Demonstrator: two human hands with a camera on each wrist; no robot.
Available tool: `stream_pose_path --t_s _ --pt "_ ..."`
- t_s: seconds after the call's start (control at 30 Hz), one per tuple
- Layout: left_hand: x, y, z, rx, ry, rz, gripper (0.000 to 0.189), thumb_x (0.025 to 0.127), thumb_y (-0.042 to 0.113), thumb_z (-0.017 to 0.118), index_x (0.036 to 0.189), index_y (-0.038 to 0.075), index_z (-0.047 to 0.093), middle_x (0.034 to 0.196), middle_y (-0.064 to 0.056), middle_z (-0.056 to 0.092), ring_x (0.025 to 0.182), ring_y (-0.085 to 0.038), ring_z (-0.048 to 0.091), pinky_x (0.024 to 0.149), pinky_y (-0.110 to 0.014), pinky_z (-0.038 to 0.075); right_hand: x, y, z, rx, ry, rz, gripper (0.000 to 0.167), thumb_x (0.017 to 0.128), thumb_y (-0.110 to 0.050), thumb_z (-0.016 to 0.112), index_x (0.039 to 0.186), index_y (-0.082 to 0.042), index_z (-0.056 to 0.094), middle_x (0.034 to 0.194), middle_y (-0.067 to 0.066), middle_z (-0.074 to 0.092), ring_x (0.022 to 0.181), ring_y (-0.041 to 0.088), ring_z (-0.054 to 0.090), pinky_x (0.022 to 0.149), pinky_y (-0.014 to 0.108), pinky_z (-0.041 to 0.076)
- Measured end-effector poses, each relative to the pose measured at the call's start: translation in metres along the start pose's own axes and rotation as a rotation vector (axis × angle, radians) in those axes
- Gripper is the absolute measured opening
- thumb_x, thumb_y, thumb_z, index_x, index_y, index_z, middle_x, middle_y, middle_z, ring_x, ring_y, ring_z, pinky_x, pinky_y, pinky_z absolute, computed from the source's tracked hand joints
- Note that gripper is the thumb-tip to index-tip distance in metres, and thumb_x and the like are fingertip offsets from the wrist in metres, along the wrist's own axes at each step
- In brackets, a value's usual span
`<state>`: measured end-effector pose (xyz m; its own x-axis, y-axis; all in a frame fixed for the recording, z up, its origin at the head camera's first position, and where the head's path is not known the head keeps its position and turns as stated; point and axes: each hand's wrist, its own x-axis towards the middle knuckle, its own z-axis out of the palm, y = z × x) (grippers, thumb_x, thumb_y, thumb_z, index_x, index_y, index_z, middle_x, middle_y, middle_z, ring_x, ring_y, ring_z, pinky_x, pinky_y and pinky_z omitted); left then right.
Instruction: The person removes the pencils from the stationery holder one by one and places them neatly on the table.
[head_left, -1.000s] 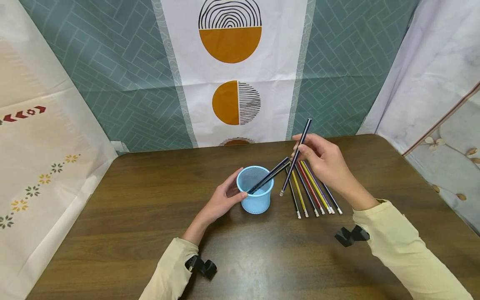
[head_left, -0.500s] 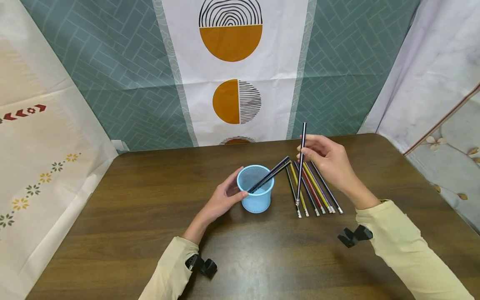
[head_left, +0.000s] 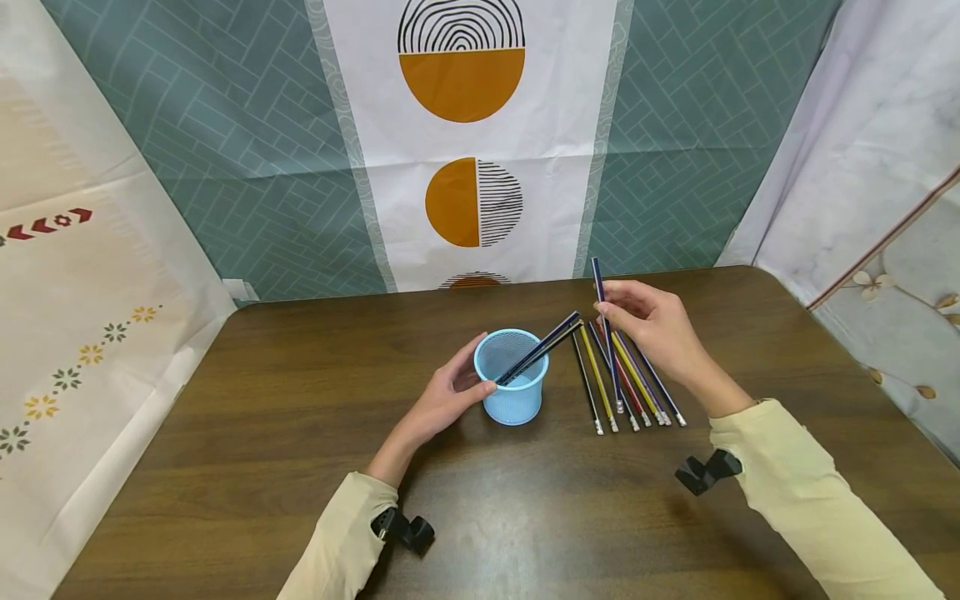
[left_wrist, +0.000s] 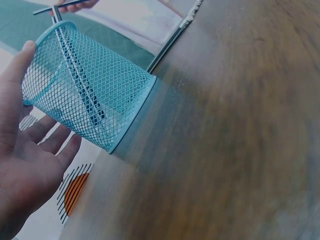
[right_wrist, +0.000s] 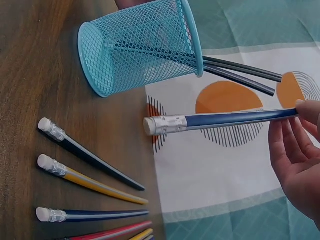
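A light-blue mesh pencil cup [head_left: 513, 407] stands upright on the table, steadied by my left hand [head_left: 442, 402], whose thumb lies at the rim while the fingers curve round its side. Dark striped pencils [left_wrist: 80, 75] lean inside it, their upper ends sticking out to the right. My right hand [head_left: 651, 323] pinches a dark-blue pencil [right_wrist: 225, 120] near its upper end. That pencil hangs above the row on the table, white eraser down, its top tilted slightly left in the head view. Beneath it lie several pencils, among them a yellow pencil [right_wrist: 95, 183] and a red pencil [right_wrist: 115, 231].
The brown wooden table [head_left: 262, 450] runs back to a patterned cloth [head_left: 300, 167] hanging behind it. Pale curtains [head_left: 862, 150] hang at the right side. The row of pencils lies just right of the cup, erasers toward the person.
My right hand has shifted slightly right and down. The pencil's eraser end has swung right, away from the cup and over the row, and its top has tipped left. My left hand stays put.
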<state>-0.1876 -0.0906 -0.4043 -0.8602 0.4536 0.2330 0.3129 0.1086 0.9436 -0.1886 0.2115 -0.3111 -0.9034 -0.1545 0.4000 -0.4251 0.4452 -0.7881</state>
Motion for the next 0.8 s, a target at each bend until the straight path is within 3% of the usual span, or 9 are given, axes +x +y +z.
stream_pose_path --t_s 0.17,0.43,0.63,0.8 --pt "0.0 0.0 0.0 -0.002 0.0 0.005 0.07 0.093 0.008 0.065 0.152 0.006 0.028 0.145 -0.017 0.042 0.128 -0.032 0.046 0.104 -0.047 0.039 0.001 0.005 0.0 -0.01 -0.007 0.039 0.03 0.094 -0.01 0.064 0.121 0.003 0.063 0.103 0.019 0.068 0.081 0.003 0.062 0.071 0.015 0.051" --pt "0.0 0.001 0.0 -0.009 0.003 -0.007 0.07 0.093 0.005 0.065 0.152 0.006 0.028 0.145 -0.016 0.043 0.128 -0.031 0.047 0.103 -0.046 0.04 0.005 0.015 -0.001 -0.028 0.01 0.099 0.031 0.094 -0.013 0.064 0.121 0.003 0.063 0.102 0.017 0.067 0.077 0.015 0.061 0.067 0.019 0.052" --pt "0.001 0.002 0.001 -0.026 0.0 -0.014 0.069 0.093 -0.002 0.061 0.152 0.002 0.026 0.146 -0.022 0.04 0.129 -0.036 0.045 0.104 -0.048 0.038 0.006 0.022 -0.006 -0.027 -0.018 0.138 0.034 0.095 -0.014 0.063 0.123 0.005 0.062 0.107 0.02 0.066 0.083 0.007 0.058 0.069 0.013 0.049" --pt "-0.002 0.019 0.002 -0.036 -0.008 0.006 0.067 0.092 -0.002 0.061 0.15 -0.005 0.026 0.143 -0.027 0.041 0.127 -0.041 0.045 0.104 -0.048 0.038 0.008 0.032 -0.009 -0.03 -0.035 0.153 0.032 0.095 -0.01 0.062 0.122 0.008 0.061 0.108 0.024 0.065 0.084 0.004 0.057 0.069 0.013 0.048"
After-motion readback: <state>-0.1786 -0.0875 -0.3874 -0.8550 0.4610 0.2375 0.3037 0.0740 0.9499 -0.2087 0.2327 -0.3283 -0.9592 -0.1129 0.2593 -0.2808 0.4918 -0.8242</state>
